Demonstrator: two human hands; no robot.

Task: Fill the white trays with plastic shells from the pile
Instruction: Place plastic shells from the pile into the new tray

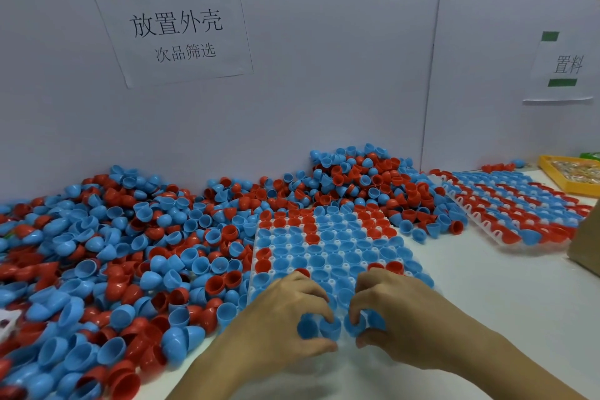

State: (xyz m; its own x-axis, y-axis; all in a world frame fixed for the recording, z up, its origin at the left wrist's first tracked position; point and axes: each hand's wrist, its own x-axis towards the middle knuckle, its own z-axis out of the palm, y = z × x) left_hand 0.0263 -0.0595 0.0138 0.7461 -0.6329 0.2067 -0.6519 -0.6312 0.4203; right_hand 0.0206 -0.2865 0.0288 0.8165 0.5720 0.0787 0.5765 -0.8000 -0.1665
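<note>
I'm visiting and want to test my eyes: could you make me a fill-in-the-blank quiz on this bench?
Both hands handle shells coloured ____.
The loose pile lies on the tray's ____ side.
The bin at far right is ____.

Missing: blue; left; yellow

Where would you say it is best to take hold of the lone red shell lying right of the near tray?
Probably by its open rim: the red shell lies on its side, mouth facing the viewer. Come from the near side, where the table is bare, one finger inside, thumb outside.
</note>
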